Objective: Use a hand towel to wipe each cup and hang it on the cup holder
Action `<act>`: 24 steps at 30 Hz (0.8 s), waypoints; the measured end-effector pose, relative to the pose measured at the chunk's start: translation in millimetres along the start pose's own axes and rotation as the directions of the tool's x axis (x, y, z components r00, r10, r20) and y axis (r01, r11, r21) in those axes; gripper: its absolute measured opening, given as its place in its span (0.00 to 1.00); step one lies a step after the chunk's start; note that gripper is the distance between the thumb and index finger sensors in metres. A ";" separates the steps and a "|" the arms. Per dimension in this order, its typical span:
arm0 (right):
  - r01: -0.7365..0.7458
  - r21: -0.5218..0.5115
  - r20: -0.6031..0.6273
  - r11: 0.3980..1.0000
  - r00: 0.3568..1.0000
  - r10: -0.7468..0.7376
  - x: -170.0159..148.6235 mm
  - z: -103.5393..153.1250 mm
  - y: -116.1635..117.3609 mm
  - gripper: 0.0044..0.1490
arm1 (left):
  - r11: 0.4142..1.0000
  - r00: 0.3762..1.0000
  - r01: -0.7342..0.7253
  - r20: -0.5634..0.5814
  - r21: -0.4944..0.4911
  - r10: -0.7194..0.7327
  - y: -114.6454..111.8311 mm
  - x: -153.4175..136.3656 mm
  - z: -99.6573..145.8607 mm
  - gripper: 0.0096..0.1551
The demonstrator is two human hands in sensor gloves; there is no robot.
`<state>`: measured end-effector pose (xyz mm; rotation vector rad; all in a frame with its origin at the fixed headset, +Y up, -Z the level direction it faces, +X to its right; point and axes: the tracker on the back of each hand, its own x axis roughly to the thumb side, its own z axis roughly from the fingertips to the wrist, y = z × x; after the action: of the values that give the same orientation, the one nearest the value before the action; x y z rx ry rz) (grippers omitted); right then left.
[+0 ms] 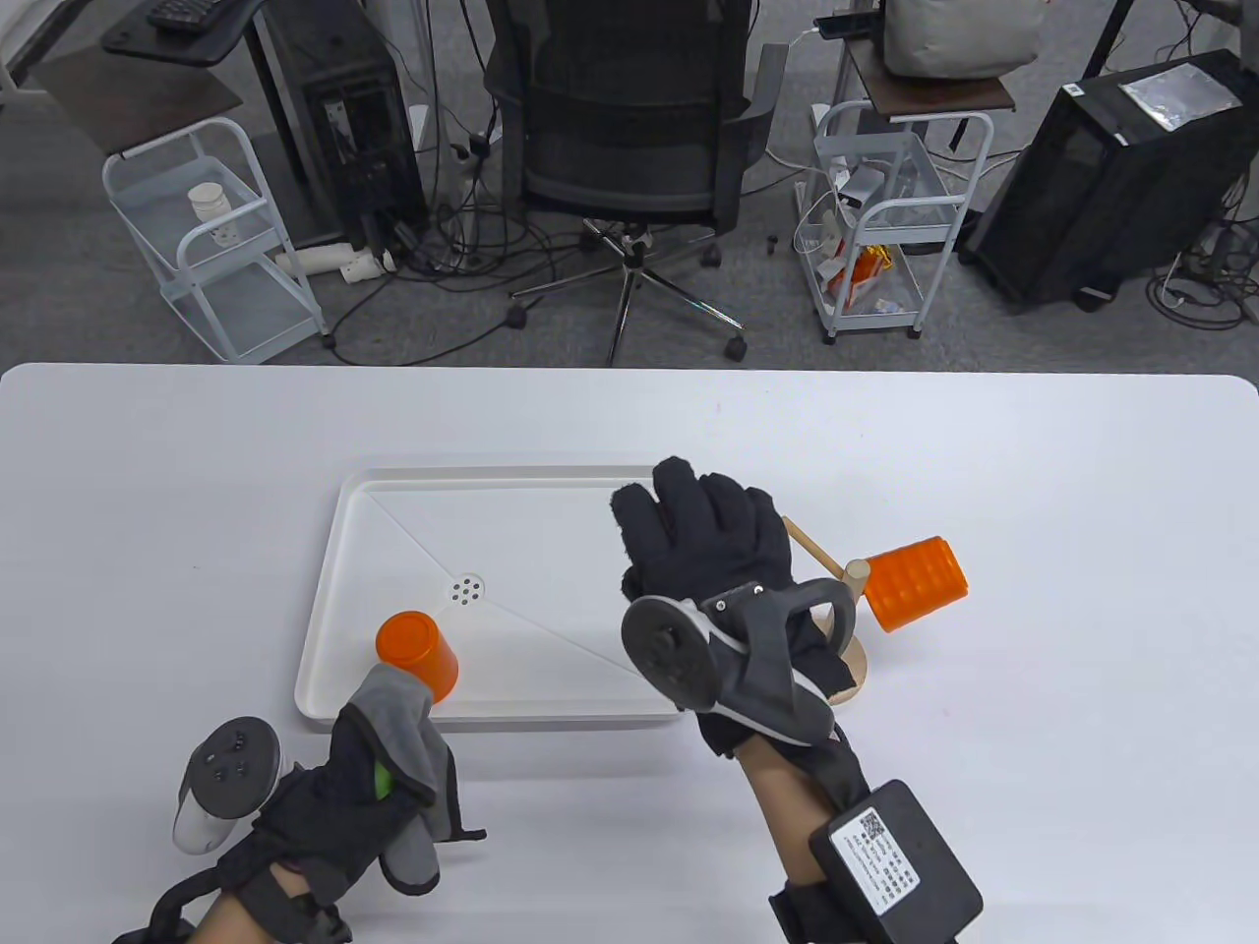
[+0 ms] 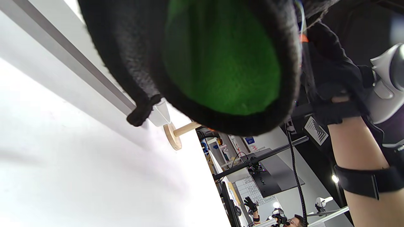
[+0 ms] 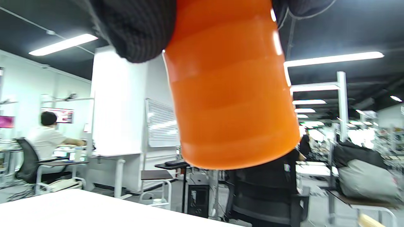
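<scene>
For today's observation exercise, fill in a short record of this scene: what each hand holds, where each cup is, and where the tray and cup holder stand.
left hand: grips the towel, near the table's front edge
right hand: grips an orange cup, raised above the tray's right end
cup on holder: orange, ribbed, hung on a peg, tilted
cup in tray: orange, upside down, front left part
tray: white, mid-table
cup holder: wooden, right of the tray
</scene>
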<state>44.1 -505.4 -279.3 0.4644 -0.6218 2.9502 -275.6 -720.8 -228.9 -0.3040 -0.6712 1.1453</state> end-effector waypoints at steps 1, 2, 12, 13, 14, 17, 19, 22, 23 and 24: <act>-0.001 0.016 -0.026 1.000 1.000 0.001 -3.1 -4.5 2.4 0.40 | 1.000 1.000 0.001 0.000 -0.001 -0.001 -0.2 0.0 0.0 0.49; -0.003 0.027 -0.043 1.000 0.999 0.004 -5.4 -8.2 4.6 0.40 | 1.000 1.000 0.002 -0.001 -0.002 -0.002 -0.3 0.0 -0.1 0.49; -0.079 0.164 -0.236 0.983 0.965 0.117 -30.4 -46.5 45.0 0.39 | 1.000 1.000 0.003 0.000 -0.014 -0.003 -1.5 -0.2 -0.9 0.49; -0.085 0.182 -0.256 0.980 0.958 0.131 -33.7 -50.0 50.0 0.39 | 1.000 1.000 0.003 0.000 -0.015 -0.003 -1.6 -0.2 -1.0 0.49; -0.086 0.191 -0.270 0.978 0.953 0.136 -35.8 -52.0 53.1 0.39 | 1.000 1.000 0.001 0.000 -0.016 -0.001 -1.7 -0.4 -1.1 0.49; -0.088 0.216 -0.307 0.972 0.939 0.153 -42.4 -58.0 63.7 0.39 | 1.000 1.000 -0.003 -0.001 -0.019 0.003 -2.2 -0.5 -1.6 0.49; -0.097 0.239 -0.326 0.966 0.929 0.174 -46.0 -60.3 69.8 0.39 | 1.000 1.000 -0.006 -0.001 -0.022 0.006 -2.5 -0.6 -1.9 0.49; -0.108 0.274 -0.346 0.956 0.916 0.203 -50.7 -62.6 78.1 0.39 | 1.000 1.000 -0.009 -0.003 -0.030 0.009 -3.0 -0.8 -2.8 0.48; -0.113 0.284 -0.349 0.952 0.913 0.213 -51.8 -63.0 80.0 0.39 | 0.999 1.000 -0.010 -0.004 -0.031 0.009 -3.0 -0.9 -3.0 0.48; -0.119 0.296 -0.354 0.948 0.908 0.225 -52.9 -63.4 81.9 0.39 | 0.999 1.000 -0.011 -0.005 -0.033 0.011 -3.1 -1.1 -3.2 0.48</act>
<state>64.5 -555.7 -382.1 -0.1709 -0.2263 3.1740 -271.6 -722.7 -230.0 -0.3388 -0.6855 1.1448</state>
